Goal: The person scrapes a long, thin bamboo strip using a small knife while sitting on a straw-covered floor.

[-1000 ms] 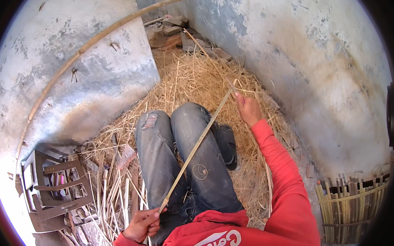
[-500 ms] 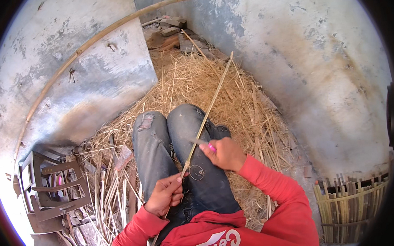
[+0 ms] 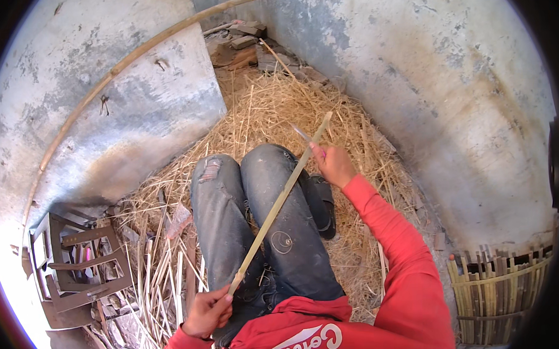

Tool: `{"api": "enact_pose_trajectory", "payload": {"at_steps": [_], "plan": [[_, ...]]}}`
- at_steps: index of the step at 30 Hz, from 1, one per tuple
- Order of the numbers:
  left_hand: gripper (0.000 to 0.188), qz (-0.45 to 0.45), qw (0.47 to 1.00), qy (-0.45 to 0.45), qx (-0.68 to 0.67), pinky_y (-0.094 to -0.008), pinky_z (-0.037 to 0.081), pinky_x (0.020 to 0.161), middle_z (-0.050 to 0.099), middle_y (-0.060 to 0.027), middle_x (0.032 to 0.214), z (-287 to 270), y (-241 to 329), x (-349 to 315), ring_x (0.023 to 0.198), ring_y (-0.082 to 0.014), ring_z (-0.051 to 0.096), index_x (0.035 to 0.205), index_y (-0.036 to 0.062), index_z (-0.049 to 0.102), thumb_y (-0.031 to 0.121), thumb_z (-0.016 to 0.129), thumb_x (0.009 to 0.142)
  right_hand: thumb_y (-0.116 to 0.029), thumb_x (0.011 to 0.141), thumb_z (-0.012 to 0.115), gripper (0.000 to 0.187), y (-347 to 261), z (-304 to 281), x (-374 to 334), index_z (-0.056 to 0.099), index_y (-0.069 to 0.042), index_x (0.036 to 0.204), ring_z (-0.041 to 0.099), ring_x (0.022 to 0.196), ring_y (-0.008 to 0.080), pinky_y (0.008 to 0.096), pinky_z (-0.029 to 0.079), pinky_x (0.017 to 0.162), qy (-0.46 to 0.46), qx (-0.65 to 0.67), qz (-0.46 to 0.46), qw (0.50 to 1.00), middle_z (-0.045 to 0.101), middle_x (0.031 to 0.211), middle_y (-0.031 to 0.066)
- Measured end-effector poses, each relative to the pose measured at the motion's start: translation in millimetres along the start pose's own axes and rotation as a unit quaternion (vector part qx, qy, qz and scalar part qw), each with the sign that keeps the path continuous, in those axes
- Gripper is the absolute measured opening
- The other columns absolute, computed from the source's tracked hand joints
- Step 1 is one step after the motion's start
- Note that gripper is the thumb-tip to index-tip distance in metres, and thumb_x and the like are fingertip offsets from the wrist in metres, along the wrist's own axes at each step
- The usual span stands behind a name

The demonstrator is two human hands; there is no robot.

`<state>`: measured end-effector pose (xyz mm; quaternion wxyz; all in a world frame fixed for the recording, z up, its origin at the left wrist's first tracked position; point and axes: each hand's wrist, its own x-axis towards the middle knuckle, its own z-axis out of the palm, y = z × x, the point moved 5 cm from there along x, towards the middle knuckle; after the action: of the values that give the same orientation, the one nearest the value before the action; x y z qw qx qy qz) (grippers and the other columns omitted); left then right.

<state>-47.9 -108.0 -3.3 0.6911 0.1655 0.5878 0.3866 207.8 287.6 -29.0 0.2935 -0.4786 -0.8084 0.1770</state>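
Observation:
My left hand (image 3: 209, 310), low in front of my lap, is closed around the lower end of a pale green bamboo strip (image 3: 276, 211). The strip slants up and away to the right across my thighs. Near its far end my right hand (image 3: 336, 165) grips a knife (image 3: 300, 132); the blade lies against or just beside the strip, and a bit of pink handle shows between the fingers. A thin curled shaving (image 3: 282, 242) rests on the right thigh of my jeans.
Straw-like shavings (image 3: 277, 113) cover the floor ahead, with bricks (image 3: 247, 37) in the far corner. A dark slatted frame (image 3: 89, 267) stands at left beside loose strips (image 3: 166, 283). A bamboo basket (image 3: 502, 290) sits at right. A long curved pole (image 3: 110, 73) leans along the wall.
My right hand with the knife has moved up and away toward the strip's far end. My left hand has drawn back toward my body, bringing the strip nearer and turning its broad face up.

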Motion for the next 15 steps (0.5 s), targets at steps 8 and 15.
{"api": "enact_pose_trajectory", "payload": {"at_steps": [8,15], "plan": [[0.033,-0.032,0.999,-0.018,-0.017,-0.0255,0.027,0.047,0.041,0.0012,0.062,-37.4,-24.6,-24.6,0.052,-0.0072,0.035,0.136,-0.0024,0.063,0.013,0.057,0.109,-0.047,0.107,0.05,0.064,44.7,2.8,15.1,0.065,0.005,0.073,0.058,0.057,0.0475,0.0536,0.043,0.056,0.089,-0.008,0.037,0.995,0.055,0.06,0.0287],[0.034,-0.066,0.995,-0.027,-0.075,-0.0249,0.023,0.047,0.036,0.0042,0.065,-32.8,-27.2,-17.2,0.051,-0.0058,0.028,0.135,-0.0016,0.063,0.017,0.058,0.108,-0.051,0.103,0.055,0.058,-39.2,9.4,-37.0,0.064,-0.001,0.076,0.061,0.052,0.044,0.0511,0.049,0.052,-0.025,-0.056,-0.057,0.996,0.059,0.058,0.0232]]}}
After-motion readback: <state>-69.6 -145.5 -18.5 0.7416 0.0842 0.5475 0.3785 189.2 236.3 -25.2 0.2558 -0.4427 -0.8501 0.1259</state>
